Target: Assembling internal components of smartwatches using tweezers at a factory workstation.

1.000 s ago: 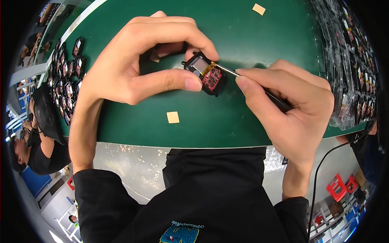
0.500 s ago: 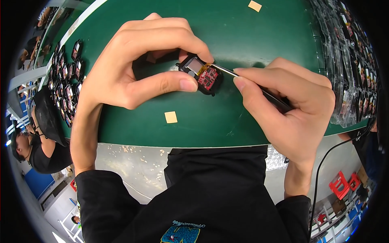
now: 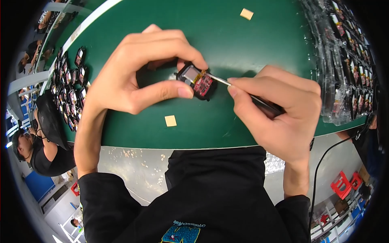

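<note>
Between the thumb and fingers of my left hand [image 3: 150, 69] is a small black device casing [image 3: 206, 94]. Its open face shows a red circuit board [image 3: 203, 85], a silvery rectangular part [image 3: 190, 74] and a strip of amber film between them. My right hand [image 3: 279, 105] grips tweezers [image 3: 219, 79], thin and metallic at the front with a dark handle. Their tip meets the upper edge of the casing near the amber film, close to my left index fingertip. Whether the tip pinches anything is too small to tell.
Many similar casings [image 3: 71, 91] lie in a cluster at the table's left. Clear plastic trays [image 3: 330, 77] holding more are stacked at the right. Two cream squares [image 3: 170, 120] [image 3: 246, 14] rest on the green tabletop [image 3: 133, 131]. A person [image 3: 40, 141] sits at the far left.
My view has shifted slightly. The right hand and tweezers sit a little further left, still at the casing, and the casing is tilted slightly differently. Both grips stay the same.
</note>
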Demonstrator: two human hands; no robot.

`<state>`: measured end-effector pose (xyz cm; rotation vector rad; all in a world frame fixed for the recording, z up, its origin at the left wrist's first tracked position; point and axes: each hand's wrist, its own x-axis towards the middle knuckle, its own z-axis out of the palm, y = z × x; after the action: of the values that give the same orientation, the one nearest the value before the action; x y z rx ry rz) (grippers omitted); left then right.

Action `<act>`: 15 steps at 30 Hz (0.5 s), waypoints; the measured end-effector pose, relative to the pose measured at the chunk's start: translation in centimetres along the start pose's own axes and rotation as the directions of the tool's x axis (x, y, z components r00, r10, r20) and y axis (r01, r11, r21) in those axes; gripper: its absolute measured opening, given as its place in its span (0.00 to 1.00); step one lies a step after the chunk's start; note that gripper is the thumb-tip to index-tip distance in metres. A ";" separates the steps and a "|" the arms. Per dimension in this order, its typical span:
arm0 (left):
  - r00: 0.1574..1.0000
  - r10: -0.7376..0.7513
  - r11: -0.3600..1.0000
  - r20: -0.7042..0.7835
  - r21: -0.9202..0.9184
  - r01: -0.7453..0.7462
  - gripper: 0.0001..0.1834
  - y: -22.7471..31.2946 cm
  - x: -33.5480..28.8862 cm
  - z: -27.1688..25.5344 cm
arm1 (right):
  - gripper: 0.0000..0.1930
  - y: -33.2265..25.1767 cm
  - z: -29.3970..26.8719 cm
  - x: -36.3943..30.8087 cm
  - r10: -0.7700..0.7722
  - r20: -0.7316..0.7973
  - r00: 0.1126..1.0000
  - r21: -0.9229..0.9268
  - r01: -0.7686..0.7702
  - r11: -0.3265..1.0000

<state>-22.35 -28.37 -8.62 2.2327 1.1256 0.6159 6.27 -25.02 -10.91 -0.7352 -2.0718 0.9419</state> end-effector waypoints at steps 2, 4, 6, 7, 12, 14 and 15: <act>1.000 -0.016 1.000 -0.009 0.003 0.016 0.29 0.2 0.0 -0.2 | 0.07 -0.3 -0.3 0.1 -0.011 -0.013 1.000 -0.012 0.011 1.000; 0.997 -0.080 0.996 -0.015 0.029 0.081 0.30 1.0 0.0 -0.3 | 0.04 -0.4 -0.1 0.0 0.117 -0.147 0.982 0.048 -0.111 0.993; 0.998 -0.040 0.995 -0.044 0.086 0.044 0.29 1.0 0.3 0.3 | 0.04 -0.4 -0.2 0.0 0.139 -0.170 0.976 0.073 -0.128 0.989; 0.998 -0.010 0.991 -0.056 0.130 0.017 0.29 1.2 0.2 0.5 | 0.04 -0.2 -0.1 0.0 0.125 -0.175 0.977 0.096 -0.110 0.989; 0.990 -0.140 0.977 -0.021 0.162 0.142 0.29 2.0 0.3 -0.7 | 0.05 -0.1 -0.2 -0.3 0.122 -0.242 0.963 0.175 -0.080 0.981; 0.969 -0.209 0.978 -0.134 -0.051 0.204 0.28 1.4 1.1 -1.3 | 0.05 0.0 -0.1 -0.5 0.107 -0.265 0.958 0.176 -0.061 0.982; 0.969 -0.151 0.987 -0.195 -0.078 0.138 0.27 1.3 2.4 -1.8 | 0.05 0.1 0.0 -0.5 0.099 -0.269 0.958 0.185 -0.049 0.982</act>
<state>-21.40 -26.56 -6.09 2.0476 1.3353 0.8180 6.59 -25.36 -11.15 -0.8060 -1.7039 0.9889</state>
